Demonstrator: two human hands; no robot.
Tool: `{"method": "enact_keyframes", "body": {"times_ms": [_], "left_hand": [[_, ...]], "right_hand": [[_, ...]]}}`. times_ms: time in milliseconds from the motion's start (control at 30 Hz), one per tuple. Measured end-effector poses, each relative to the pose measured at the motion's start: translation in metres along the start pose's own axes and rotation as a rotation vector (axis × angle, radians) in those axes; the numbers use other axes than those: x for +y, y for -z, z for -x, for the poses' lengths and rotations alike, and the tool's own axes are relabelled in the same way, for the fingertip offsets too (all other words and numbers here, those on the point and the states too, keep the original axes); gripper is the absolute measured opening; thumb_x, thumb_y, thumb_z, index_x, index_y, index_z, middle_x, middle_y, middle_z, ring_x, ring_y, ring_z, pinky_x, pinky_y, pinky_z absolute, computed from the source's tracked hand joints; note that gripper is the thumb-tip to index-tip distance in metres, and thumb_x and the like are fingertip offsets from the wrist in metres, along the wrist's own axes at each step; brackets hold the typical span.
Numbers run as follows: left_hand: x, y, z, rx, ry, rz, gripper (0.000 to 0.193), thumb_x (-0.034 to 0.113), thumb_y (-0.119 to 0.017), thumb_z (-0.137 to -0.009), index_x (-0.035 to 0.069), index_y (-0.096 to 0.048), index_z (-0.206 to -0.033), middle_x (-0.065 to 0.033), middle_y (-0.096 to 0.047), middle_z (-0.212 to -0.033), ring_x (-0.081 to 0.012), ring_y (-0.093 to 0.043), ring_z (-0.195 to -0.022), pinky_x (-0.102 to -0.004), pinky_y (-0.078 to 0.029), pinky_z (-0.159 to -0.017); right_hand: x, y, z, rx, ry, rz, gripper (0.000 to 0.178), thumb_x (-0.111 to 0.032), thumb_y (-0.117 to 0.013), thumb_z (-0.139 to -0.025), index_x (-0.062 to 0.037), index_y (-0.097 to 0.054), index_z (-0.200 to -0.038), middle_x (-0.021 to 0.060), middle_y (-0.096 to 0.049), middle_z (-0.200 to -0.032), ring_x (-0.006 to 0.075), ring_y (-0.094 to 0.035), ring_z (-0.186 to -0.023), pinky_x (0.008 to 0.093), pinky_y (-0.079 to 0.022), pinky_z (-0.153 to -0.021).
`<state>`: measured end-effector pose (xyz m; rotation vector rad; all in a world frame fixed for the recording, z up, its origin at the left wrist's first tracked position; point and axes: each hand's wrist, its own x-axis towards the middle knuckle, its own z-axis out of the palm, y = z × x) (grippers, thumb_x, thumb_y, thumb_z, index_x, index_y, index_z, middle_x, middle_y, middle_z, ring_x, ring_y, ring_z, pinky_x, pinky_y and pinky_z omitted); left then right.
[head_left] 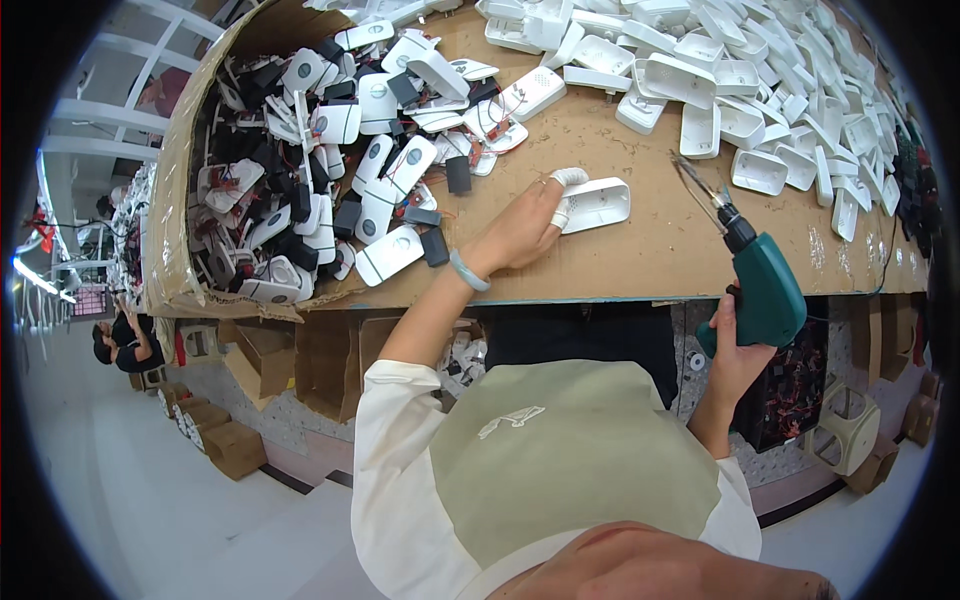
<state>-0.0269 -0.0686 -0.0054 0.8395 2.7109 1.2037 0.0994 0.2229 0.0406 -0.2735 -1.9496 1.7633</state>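
Note:
My left hand [530, 222], with white wrapping on its fingers and a pale band at the wrist, grips one end of a white plastic shell [600, 204]. The shell lies hollow side up on the cardboard-covered table, its held end partly hidden by the fingers. At the right, my right hand [736, 352] is closed round the handle of a dark green soldering gun [771, 285]. Its thin metal prongs point up and away over the table, apart from the held shell.
A cardboard box [172, 220] at the left holds white covers with wires and black blocks; several spill out. Many white shells [760, 80] are heaped at the far right. Below the table are open cartons [325, 360], a dark crate [790, 390] and a plastic stool [842, 428]. Another person [130, 338] is at the far left.

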Motion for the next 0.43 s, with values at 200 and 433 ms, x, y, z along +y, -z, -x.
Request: {"method": "enact_keyframes", "body": {"times_ms": [200,433], "left_hand": [[-0.005,0.030,-0.028,0.464,0.000,-0.422,0.040,0.023,-0.066,-0.092,-0.005,-0.058,-0.119,-0.0254,-0.061,-0.120,-0.0415,-0.057,-0.112,-0.0500,-0.045,-0.096],[-0.055,0.056,-0.077,0.420,0.424,-0.332,0.043,0.018,-0.075,-0.077,-0.003,-0.065,-0.113,-0.0236,-0.070,-0.111,-0.0410,-0.061,-0.106,-0.0527,-0.047,-0.091]], "right_hand": [[-0.004,-0.002,0.006,0.018,-0.032,-0.014,0.026,-0.006,-0.078,-0.090,0.0026,-0.066,-0.112,0.0056,-0.069,-0.097,0.0089,-0.061,-0.070,0.0232,-0.049,-0.062],[0.000,0.002,0.012,-0.061,-0.075,-0.022,0.031,-0.009,-0.079,-0.089,0.0019,-0.067,-0.115,0.0062,-0.070,-0.102,0.0110,-0.063,-0.087,0.0255,-0.051,-0.078]]}}
